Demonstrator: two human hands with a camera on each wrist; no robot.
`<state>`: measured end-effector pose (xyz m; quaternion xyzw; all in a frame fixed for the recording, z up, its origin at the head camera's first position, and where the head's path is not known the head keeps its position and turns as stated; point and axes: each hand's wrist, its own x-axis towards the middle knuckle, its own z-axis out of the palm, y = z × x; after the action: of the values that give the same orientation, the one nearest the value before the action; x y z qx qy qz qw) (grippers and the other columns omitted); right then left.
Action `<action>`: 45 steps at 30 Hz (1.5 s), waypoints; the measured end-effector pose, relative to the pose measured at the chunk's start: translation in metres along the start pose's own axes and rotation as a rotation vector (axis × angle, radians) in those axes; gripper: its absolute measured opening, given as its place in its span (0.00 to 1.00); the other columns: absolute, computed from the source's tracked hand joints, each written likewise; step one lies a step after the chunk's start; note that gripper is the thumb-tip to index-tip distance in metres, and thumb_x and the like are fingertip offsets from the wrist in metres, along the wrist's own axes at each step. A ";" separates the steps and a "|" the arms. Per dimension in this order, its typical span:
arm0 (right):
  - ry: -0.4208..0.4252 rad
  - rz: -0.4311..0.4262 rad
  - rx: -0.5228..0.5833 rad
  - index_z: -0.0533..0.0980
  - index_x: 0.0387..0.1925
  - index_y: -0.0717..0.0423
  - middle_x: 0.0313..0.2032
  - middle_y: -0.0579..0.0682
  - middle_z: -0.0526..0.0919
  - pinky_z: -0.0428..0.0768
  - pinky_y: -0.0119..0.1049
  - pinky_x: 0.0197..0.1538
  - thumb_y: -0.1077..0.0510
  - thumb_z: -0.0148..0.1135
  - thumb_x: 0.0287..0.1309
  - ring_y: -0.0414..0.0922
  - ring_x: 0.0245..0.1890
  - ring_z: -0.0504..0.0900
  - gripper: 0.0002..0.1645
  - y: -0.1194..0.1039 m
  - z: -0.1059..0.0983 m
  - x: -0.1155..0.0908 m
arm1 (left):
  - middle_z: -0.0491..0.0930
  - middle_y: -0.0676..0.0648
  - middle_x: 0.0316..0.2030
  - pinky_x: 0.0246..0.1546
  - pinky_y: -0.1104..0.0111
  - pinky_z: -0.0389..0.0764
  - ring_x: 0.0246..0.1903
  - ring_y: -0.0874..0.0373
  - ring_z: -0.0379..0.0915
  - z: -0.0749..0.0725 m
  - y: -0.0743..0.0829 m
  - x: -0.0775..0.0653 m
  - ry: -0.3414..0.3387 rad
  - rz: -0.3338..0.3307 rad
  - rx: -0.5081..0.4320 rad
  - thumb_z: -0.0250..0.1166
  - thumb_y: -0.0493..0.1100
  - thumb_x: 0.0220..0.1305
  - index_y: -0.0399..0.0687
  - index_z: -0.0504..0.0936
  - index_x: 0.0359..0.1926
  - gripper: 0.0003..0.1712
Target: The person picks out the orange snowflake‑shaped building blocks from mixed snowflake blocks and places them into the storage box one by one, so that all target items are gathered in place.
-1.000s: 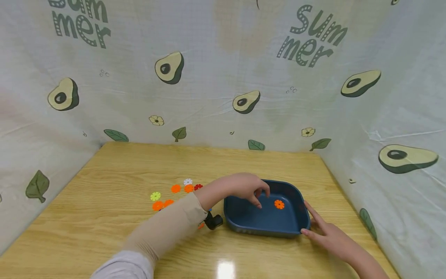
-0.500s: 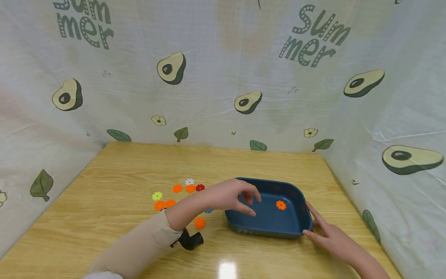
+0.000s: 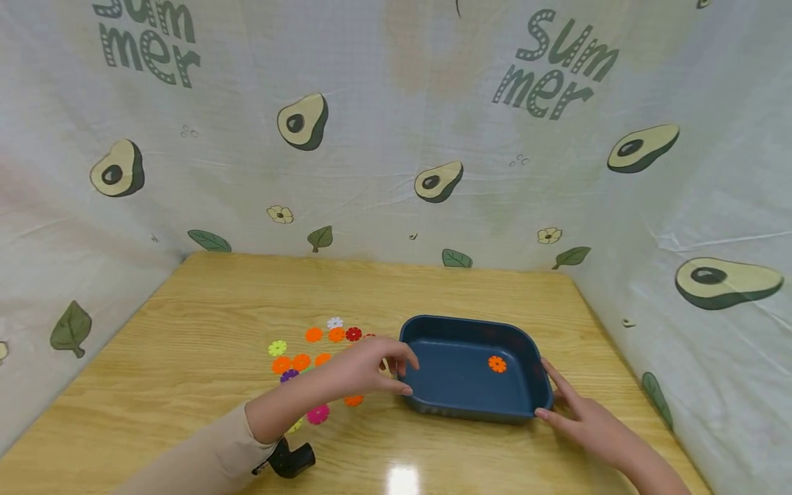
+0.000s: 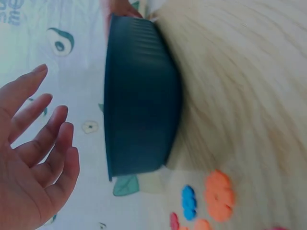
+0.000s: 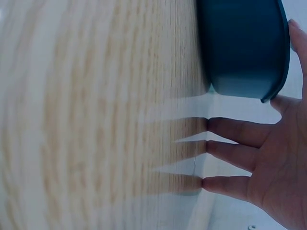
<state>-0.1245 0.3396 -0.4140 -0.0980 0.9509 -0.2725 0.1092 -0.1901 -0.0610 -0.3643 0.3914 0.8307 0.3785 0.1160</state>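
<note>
A dark blue rectangular basin (image 3: pixel 454 388) stands on the right part of the wooden table, with one orange snowflake-shaped disc (image 3: pixel 497 364) lying inside. My left hand (image 3: pixel 379 364) is at the basin's left edge, fingers relaxed and spread, holding nothing. The left wrist view shows this hand (image 4: pixel 36 167) apart from the basin's outer wall (image 4: pixel 141 96). At the right rim, my right hand (image 3: pixel 584 416) touches the basin with thumb and index finger. In the right wrist view its other fingers (image 5: pixel 235 153) are straight, their tips on the table.
Left of the basin lie several flat snowflake discs, among them a white one (image 3: pixel 335 322), a purple one (image 3: pixel 289 376) and a pink one (image 3: pixel 318 414). My left forearm crosses over part of them. A printed cloth (image 3: pixel 371 137) hangs around the table's back and sides.
My left hand has moved left, from above the inside of the basin to its left edge. The right hand stays at the rim, and the orange disc stays in the basin.
</note>
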 end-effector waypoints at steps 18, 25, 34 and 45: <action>-0.010 -0.001 0.007 0.36 0.78 0.44 0.54 0.65 0.78 0.67 0.69 0.53 0.44 0.58 0.66 0.71 0.56 0.72 0.52 -0.003 -0.001 -0.001 | 0.73 0.55 0.23 0.27 0.70 0.75 0.23 0.63 0.69 -0.006 -0.055 -0.035 -0.001 -0.163 -0.008 0.76 0.38 0.52 0.43 0.82 0.41 0.16; -0.005 -0.007 0.007 0.37 0.78 0.44 0.54 0.65 0.78 0.66 0.69 0.53 0.44 0.58 0.67 0.70 0.56 0.72 0.52 -0.003 0.000 -0.001 | 0.74 0.55 0.23 0.27 0.70 0.75 0.22 0.63 0.68 -0.001 -0.072 -0.040 -0.043 -0.189 -0.013 0.77 0.36 0.50 0.47 0.82 0.39 0.15; -0.021 0.017 0.006 0.36 0.78 0.45 0.54 0.66 0.78 0.66 0.68 0.53 0.43 0.58 0.66 0.71 0.56 0.72 0.53 -0.005 -0.003 0.000 | 0.72 0.55 0.21 0.26 0.70 0.72 0.21 0.64 0.65 0.001 -0.084 -0.043 -0.051 -0.213 0.002 0.78 0.37 0.48 0.51 0.81 0.35 0.15; -0.026 0.022 0.016 0.36 0.78 0.44 0.54 0.65 0.78 0.66 0.69 0.52 0.43 0.58 0.66 0.71 0.56 0.72 0.53 -0.005 -0.003 0.000 | 0.71 0.55 0.20 0.24 0.71 0.72 0.20 0.65 0.64 0.003 -0.085 -0.042 -0.069 -0.216 0.042 0.78 0.36 0.48 0.52 0.81 0.33 0.15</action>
<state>-0.1246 0.3371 -0.4090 -0.0903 0.9481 -0.2778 0.1254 -0.2086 -0.1252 -0.4319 0.3147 0.8714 0.3324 0.1766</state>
